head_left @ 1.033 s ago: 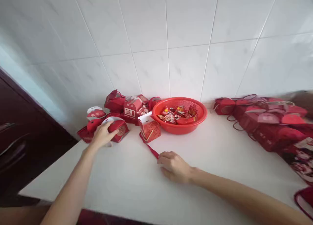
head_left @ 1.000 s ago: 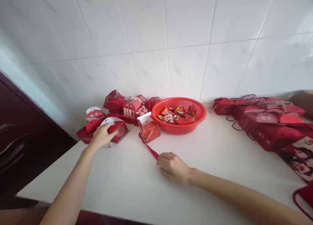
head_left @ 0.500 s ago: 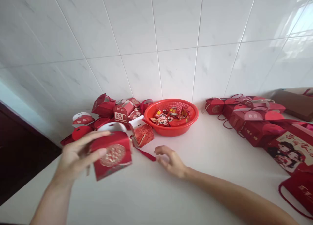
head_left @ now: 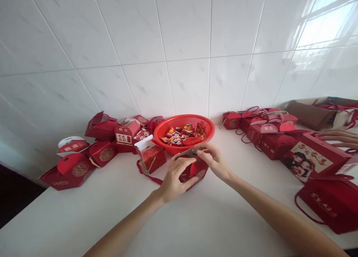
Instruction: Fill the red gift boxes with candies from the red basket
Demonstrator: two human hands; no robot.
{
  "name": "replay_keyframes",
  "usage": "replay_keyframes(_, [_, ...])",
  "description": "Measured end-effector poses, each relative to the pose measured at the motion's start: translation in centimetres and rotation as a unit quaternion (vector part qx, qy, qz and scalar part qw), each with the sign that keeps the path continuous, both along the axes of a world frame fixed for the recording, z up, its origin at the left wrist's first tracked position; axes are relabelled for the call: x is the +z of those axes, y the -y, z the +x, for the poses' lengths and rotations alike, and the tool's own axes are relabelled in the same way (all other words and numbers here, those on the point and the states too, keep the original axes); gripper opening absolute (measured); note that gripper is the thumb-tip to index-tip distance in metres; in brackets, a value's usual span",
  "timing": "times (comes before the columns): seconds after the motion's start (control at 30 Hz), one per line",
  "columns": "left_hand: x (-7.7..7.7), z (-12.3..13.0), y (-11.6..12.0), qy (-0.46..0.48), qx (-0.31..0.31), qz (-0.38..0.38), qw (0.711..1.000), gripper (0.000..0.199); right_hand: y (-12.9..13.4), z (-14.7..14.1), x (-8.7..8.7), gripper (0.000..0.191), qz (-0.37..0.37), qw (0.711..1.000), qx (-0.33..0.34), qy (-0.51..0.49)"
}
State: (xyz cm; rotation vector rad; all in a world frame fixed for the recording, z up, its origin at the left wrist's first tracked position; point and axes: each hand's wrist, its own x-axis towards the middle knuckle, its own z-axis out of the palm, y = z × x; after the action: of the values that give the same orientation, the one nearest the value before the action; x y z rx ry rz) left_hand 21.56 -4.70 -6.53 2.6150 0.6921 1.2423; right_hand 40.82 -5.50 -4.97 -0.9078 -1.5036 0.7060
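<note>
A small red gift box (head_left: pixel 201 171) with a gold round print stands in front of the basket. My left hand (head_left: pixel 176 176) is wrapped round its left side, thumb on the front. The fingers of my right hand (head_left: pixel 211 158) pinch the raised top flap at the box's upper right. Just behind is a red plastic basket (head_left: pixel 209 132) holding several wrapped sweets (head_left: pixel 176 140). To its left stands a patterned red box (head_left: pixel 154 159) with a white inner flap up and a dark red ribbon (head_left: pixel 152 178) beside it.
Several red boxes (head_left: pixel 123 132) are heaped at the left on the white table (head_left: pixel 167 231). More boxes (head_left: pixel 275 145) line the right side. At the right edge another person's hand (head_left: pixel 339 137) reaches near an open carton (head_left: pixel 310 113). A tiled wall runs behind.
My left hand has brought the red box from the left to the middle, before the basket. My right hand has moved onto its top flap. The view has shifted right, and another person's hand now shows.
</note>
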Motion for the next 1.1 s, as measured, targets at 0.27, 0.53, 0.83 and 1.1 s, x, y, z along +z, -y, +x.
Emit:
replay_keyframes(0.27, [-1.3, -0.7, 0.1, 0.009, 0.014, -0.053, 0.998, 0.043, 1.1, 0.3, -1.9, 0.029, 0.048, 0.991, 0.012, 0.124])
replay_keyframes(0.53, [-0.1, -1.3, 0.4, -0.037, 0.097, -0.089, 0.991, 0.043, 2.2, 0.0, -2.3, 0.032, 0.031, 0.994, 0.019, 0.104])
replay_keyframes(0.83, [0.8, -1.4, 1.2, 0.032, 0.064, -0.135, 0.988, 0.031, 2.7, -0.3, -2.2, 0.036, -0.026, 0.996, 0.041, 0.069])
replay_keyframes(1.1, [1.9, -1.9, 1.3, 0.178, 0.069, -0.212, 0.959, 0.018, 3.0, -0.4, -2.4, 0.034, 0.014, 0.994, 0.039, 0.105])
